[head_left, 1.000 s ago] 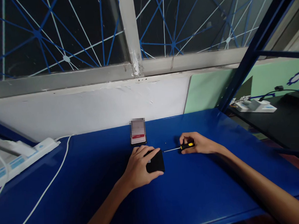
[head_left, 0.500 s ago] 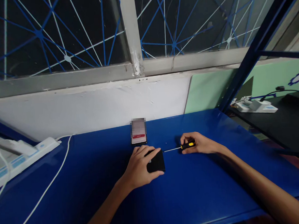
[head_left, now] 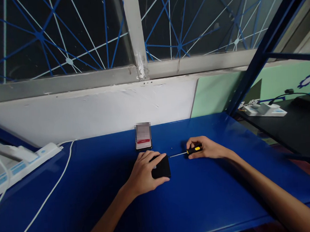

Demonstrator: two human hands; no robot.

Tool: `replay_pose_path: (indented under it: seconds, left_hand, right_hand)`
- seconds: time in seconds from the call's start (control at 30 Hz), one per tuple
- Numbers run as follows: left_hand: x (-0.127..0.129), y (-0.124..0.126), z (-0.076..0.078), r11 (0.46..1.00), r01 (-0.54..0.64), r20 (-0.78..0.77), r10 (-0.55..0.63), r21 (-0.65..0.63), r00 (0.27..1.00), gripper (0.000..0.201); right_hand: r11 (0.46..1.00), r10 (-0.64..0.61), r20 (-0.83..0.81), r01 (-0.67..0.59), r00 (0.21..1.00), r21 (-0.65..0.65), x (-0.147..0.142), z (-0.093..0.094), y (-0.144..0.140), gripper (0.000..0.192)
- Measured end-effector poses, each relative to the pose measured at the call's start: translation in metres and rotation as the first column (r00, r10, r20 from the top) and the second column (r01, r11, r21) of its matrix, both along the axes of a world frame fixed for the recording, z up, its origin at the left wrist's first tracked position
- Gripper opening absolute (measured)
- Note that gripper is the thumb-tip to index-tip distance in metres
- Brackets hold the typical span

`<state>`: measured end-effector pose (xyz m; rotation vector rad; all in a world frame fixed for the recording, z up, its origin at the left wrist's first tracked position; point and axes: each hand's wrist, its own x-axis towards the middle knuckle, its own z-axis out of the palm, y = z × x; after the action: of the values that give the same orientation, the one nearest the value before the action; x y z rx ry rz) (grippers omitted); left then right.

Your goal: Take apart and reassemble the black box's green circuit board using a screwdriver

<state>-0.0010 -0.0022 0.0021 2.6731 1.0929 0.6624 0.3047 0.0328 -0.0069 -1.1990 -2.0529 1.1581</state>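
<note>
My left hand (head_left: 147,171) is closed over a flat black box-shaped case (head_left: 162,167), thumb along its near edge and fingers across its top and far edge. The case lies on the blue table, its left part hidden under my palm. In my right hand (head_left: 203,148) is a screwdriver (head_left: 194,150) with a black and yellow handle, held between thumb and fingers. Its thin metal shaft lies nearly level and points left. The tip is at the case's upper right corner; whether it touches cannot be made out. A phone (head_left: 143,139) with a lit screen stands just behind my left hand.
The blue table (head_left: 97,201) runs back to a white wall panel. A white power strip (head_left: 22,164) with a plug and a trailing cord (head_left: 56,183) lies at the left. Another power strip (head_left: 267,110) rests on a dark table beyond the blue frame post (head_left: 250,77) at right.
Almost nothing differs. The whole view has shifted very slightly; both hands, the case and the screwdriver keep the same positions relative to each other.
</note>
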Motion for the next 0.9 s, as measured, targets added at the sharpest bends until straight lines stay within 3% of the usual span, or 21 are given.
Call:
replay_pose_path:
  seconds: [0.17, 0.37, 0.53, 0.6, 0.73, 0.9]
  left_hand:
    - [0.0002, -0.0006, -0.0003, 1.0, -0.001, -0.008, 0.001, -0.007, 1.0, 0.07]
    - [0.0005, -0.001, 0.001, 1.0, -0.012, -0.026, 0.012, -0.018, 1.0, 0.071]
    - [-0.0003, 0.0, 0.0, 1.0, -0.013, -0.029, 0.012, -0.017, 1.0, 0.071]
    - [-0.0005, 0.0003, -0.0008, 1.0, -0.012, -0.03, 0.011, -0.016, 0.999, 0.071]
    - [-0.0002, 0.0, -0.0009, 1.0, -0.008, -0.038, 0.007, -0.021, 0.999, 0.07]
    - [0.0003, -0.0008, 0.0004, 1.0, -0.012, -0.023, 0.012, -0.021, 1.0, 0.07]
  right_hand:
    - [0.989, 0.025, -0.072, -0.035, 0.997, -0.145, 0.0024, -0.001, -0.0009, 0.036]
    - [0.999, 0.036, 0.075, -0.034, 0.997, -0.028, 0.0036, 0.0054, -0.0008, 0.043]
    - [0.998, 0.044, 0.067, -0.047, 0.997, 0.039, 0.0006, 0.0037, -0.0007, 0.036]
    - [1.0, 0.018, 0.046, -0.018, 0.999, 0.01, 0.0002, 0.001, -0.0009, 0.039]
    - [0.984, 0.026, -0.036, -0.031, 0.999, -0.175, 0.0017, -0.0008, -0.002, 0.037]
    - [0.996, 0.068, 0.006, -0.067, 0.998, -0.061, 0.0012, 0.0065, -0.003, 0.042]
